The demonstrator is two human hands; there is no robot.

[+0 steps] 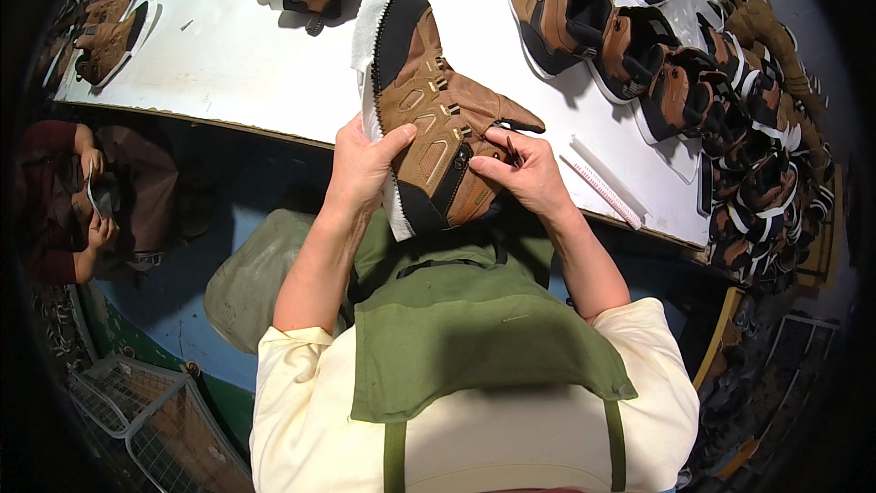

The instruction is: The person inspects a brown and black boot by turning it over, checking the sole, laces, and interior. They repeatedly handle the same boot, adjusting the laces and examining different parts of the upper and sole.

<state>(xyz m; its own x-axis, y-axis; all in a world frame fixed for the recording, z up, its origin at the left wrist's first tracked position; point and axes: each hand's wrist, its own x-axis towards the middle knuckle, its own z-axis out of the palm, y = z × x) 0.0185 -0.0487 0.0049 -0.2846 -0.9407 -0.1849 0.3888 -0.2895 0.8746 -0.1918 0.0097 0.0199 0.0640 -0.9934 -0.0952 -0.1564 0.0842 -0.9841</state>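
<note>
Between my two hands I hold a brown and black boot upper [422,110], tipped on its side, with its black toe pointing away from me. A white, fuzzy-edged lining shows along its lower rim. My left hand [365,160] grips that rim near the middle, thumb pressed on the brown side panel. My right hand [527,169] is closed on the ankle part, its thumb by the black eyelet piece and its fingers partly hidden by the upper. The brown tongue sticks out to the right above that hand.
The white table [246,64] lies ahead of me. Several brown and black boots [630,46] crowd its right side, with a heap of uppers [766,173] beyond. A white ruler-like strip [602,184] lies near the edge. At left, another person's hands [99,196] work; a wire basket [151,411] stands below.
</note>
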